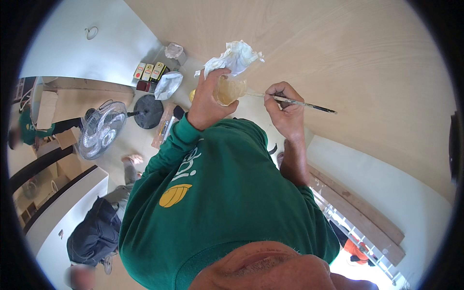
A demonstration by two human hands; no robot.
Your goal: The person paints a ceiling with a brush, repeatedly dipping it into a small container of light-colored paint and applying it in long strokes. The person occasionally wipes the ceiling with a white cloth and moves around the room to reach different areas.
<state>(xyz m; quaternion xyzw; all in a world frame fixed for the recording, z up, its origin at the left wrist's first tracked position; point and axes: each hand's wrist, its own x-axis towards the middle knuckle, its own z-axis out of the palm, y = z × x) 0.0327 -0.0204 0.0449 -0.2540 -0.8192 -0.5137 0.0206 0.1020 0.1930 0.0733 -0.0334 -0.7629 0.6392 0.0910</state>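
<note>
My left hand (209, 100) is wrapped round a small translucent cup (225, 93) with a pale yellowish look. A crumpled white cloth or paper (235, 58) is also held at the top of that hand, above the cup. In a pinch of thumb and fingers, my right hand (286, 110) grips a slim paintbrush (313, 106) with a stained handle. Its far end points left, close to the cup's right side; I cannot tell whether it touches. Before both hands rises a pale wood-grain panel (348, 63).
A standing fan (104, 133) is at the left. Several tins (148, 71), a white bag (168, 86) and a lined bin (176, 52) stand by the wall. A person (96, 232) is at the lower left. Wooden planks (362, 208) and a ladder (382, 261) lie to the right.
</note>
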